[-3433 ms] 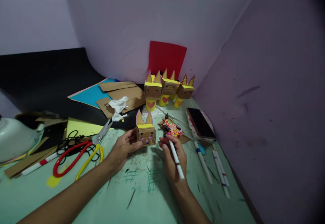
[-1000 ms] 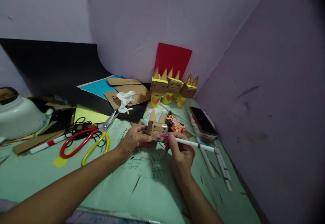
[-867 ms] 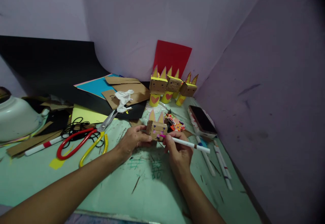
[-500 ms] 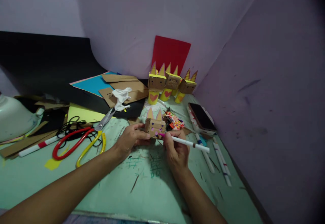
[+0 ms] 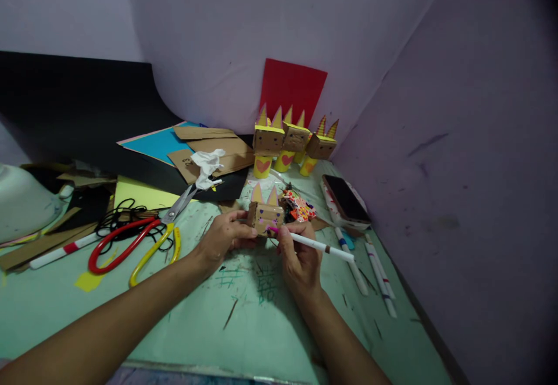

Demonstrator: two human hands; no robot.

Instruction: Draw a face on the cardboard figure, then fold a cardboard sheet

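My left hand [image 5: 224, 235] is closed around the left side of a small cardboard box head [image 5: 269, 214] with two pointed ears and a drawn face. My right hand [image 5: 300, 254] pinches a white marker pen [image 5: 320, 245] with a pink tip. That tip meets the lower part of the face, near the mouth. Behind the box head lies a crumpled bundle of flower-patterned material [image 5: 300, 206]. Green pen marks [image 5: 267, 286] show on the pale green table cover in front of my hands.
Several eared cardboard figures [image 5: 268, 141] on yellow tubes stand at the back before a red sheet [image 5: 292, 88]. Red-and-yellow scissors [image 5: 168, 216], black cord [image 5: 126, 216] and cardboard pieces [image 5: 218, 146] lie left. A phone [image 5: 346, 199] and markers [image 5: 381, 277] lie right.
The marker's tip has shifted slightly left across the lower face, and my right hand has moved with it. My left hand keeps its hold on the box head.
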